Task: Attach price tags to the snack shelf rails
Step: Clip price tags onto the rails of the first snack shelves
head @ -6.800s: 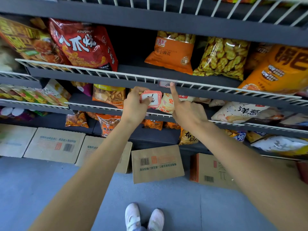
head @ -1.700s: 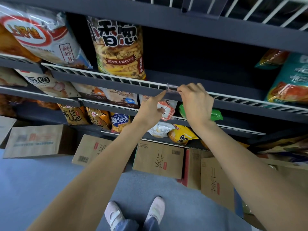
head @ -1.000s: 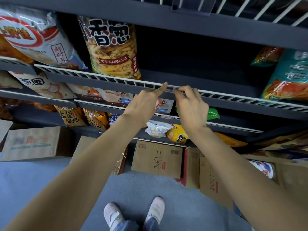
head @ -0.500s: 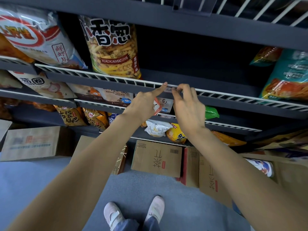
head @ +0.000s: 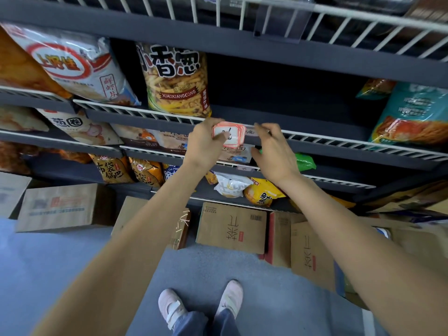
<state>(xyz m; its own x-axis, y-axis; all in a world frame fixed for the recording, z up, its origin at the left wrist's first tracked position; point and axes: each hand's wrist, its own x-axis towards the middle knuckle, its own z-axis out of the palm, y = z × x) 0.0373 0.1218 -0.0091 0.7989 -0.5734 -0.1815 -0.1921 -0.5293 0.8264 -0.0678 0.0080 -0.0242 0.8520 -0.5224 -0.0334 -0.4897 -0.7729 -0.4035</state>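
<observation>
My left hand (head: pixel 203 144) grips a stack of red-bordered white price tags (head: pixel 230 135) just below the white wire rail (head: pixel 155 115) of the middle snack shelf. The top tag faces me with dark writing on it. My right hand (head: pixel 271 151) is right beside the stack, its fingertips up at the rail where a small clear tag holder (head: pixel 251 132) sits. Whether those fingers pinch anything is hidden from me. A yellow bag of onion sticks (head: pixel 175 78) stands on the shelf just above and left of my hands.
Snack bags fill the shelves: a white-and-red shrimp chip bag (head: pixel 72 66) at left, a teal bag (head: pixel 414 112) at right. Lower rails (head: pixel 339 184) hold more bags. Cardboard boxes (head: pixel 231 227) line the grey floor under the shelves. My feet (head: pixel 201 304) stand below.
My left hand stopped pointing at the rail and turned the stack of tags face-up in front of it. My right hand shifted slightly right along the rail.
</observation>
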